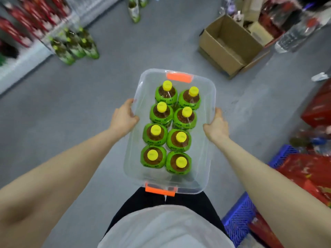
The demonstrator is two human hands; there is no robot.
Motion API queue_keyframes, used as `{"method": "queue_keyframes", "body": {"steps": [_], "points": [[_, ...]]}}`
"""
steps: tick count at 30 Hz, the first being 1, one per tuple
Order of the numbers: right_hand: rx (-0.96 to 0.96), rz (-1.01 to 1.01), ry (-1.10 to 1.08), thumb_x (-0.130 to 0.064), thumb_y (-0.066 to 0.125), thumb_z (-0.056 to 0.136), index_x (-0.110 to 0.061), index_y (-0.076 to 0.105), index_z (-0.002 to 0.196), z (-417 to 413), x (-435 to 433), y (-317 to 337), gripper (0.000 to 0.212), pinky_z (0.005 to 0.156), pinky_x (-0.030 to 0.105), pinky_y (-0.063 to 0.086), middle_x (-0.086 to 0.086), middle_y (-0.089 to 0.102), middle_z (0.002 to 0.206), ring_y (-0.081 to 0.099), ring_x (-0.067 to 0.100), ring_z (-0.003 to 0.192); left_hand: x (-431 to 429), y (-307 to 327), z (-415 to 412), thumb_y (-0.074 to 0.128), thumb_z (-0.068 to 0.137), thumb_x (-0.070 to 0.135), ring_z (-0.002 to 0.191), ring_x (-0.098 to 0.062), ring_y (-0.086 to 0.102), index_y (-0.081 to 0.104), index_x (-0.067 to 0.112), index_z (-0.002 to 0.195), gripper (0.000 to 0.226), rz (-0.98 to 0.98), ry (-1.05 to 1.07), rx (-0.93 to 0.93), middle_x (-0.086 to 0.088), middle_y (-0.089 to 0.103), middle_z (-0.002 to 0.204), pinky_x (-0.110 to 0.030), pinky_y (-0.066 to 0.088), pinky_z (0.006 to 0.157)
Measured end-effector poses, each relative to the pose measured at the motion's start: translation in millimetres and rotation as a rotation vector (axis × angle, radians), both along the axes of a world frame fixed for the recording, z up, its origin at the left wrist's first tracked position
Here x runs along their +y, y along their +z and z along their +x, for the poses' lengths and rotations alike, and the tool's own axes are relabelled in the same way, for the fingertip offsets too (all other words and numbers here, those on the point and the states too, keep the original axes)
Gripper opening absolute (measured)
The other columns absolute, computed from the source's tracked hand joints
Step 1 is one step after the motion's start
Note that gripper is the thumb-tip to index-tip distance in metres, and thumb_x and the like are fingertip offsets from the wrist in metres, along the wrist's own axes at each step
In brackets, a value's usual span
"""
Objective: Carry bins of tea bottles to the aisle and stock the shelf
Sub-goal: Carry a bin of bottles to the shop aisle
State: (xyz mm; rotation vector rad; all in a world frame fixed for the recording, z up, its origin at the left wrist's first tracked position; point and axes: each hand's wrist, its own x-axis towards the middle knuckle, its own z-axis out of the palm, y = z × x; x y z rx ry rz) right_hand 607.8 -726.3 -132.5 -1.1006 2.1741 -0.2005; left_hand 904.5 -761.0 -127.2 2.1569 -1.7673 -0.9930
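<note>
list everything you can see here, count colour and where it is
bin: one, clear, held over the floor
latches: two, orange, one at each short end of the bin
tea bottles: eight, green labels, yellow caps, upright in the bin
floor bottles: several, green, blurred, beside the shelf at left
cardboard box: one, brown, open, floor at upper right
crates: at least two, blue, lower right
red packs: count unclear, red, near the crates
left hand: one, grips the bin's left side
right hand: one, grips the bin's right side
</note>
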Motion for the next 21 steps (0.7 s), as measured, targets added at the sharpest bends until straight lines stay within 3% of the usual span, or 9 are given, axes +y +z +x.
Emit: {"method": "queue_keyframes", "body": {"steps": [3, 7, 12, 14, 18, 21], "points": [[-0.025, -0.026, 0.158, -0.009, 0.053, 0.087, -0.021, 0.034, 0.136, 17, -80, 3, 0.053, 0.076, 0.038, 0.04, 0.02, 0.059, 0.108, 0.054, 0.041, 0.106, -38, 2, 18, 0.065, 0.081, 0.01, 0.103, -0.038, 0.06, 0.048, 0.02, 0.14, 0.063, 0.006, 0.137, -0.011, -0.007, 0.063, 0.093, -0.04, 0.047, 0.087], [0.0, -0.055, 0.404, -0.005, 0.051, 0.084, -0.018, 0.035, 0.134, 59, -189, 16, 0.054, 0.071, 0.039, 0.043, 0.018, 0.054, 0.094, 0.053, 0.041, 0.094, -83, -7, 54, 0.065, 0.08, 0.011, 0.104, -0.04, 0.06, 0.049, 0.02, 0.139, 0.062, 0.004, 0.341, 0.017, -0.009, 0.067, 0.1, -0.042, 0.049, 0.089], [0.01, -0.057, 0.592, -0.005, 0.053, 0.083, -0.015, 0.037, 0.131, 139, -301, 14, 0.051, 0.074, 0.04, 0.043, 0.022, 0.058, 0.1, 0.055, 0.044, 0.099, -150, -23, 119, 0.064, 0.08, 0.013, 0.107, -0.039, 0.06, 0.047, 0.021, 0.141, 0.063, 0.013, 0.516, 0.075, -0.012, 0.07, 0.11, -0.044, 0.049, 0.093], [0.013, -0.049, 0.623, -0.005, 0.053, 0.083, -0.014, 0.037, 0.129, 175, -338, 13, 0.049, 0.074, 0.04, 0.044, 0.017, 0.054, 0.093, 0.055, 0.044, 0.099, -180, -29, 151, 0.063, 0.081, 0.015, 0.108, -0.04, 0.06, 0.045, 0.023, 0.142, 0.065, 0.023, 0.554, 0.066, -0.013, 0.069, 0.111, -0.041, 0.049, 0.088], [0.005, -0.014, 0.696, -0.006, 0.054, 0.086, -0.014, 0.034, 0.137, 244, -405, 12, 0.055, 0.069, 0.034, 0.035, 0.01, 0.048, 0.091, 0.053, 0.038, 0.093, -233, -27, 210, 0.063, 0.081, 0.014, 0.105, -0.042, 0.06, 0.047, 0.024, 0.141, 0.063, 0.013, 0.619, 0.026, -0.014, 0.069, 0.112, -0.042, 0.047, 0.083], [-0.015, 0.006, 0.754, -0.005, 0.055, 0.086, -0.013, 0.035, 0.136, 299, -457, 4, 0.055, 0.069, 0.035, 0.034, 0.015, 0.054, 0.094, 0.053, 0.037, 0.091, -269, -24, 256, 0.063, 0.082, 0.014, 0.108, -0.042, 0.058, 0.046, 0.026, 0.143, 0.065, 0.025, 0.691, -0.004, -0.012, 0.068, 0.116, -0.042, 0.046, 0.086]]}}
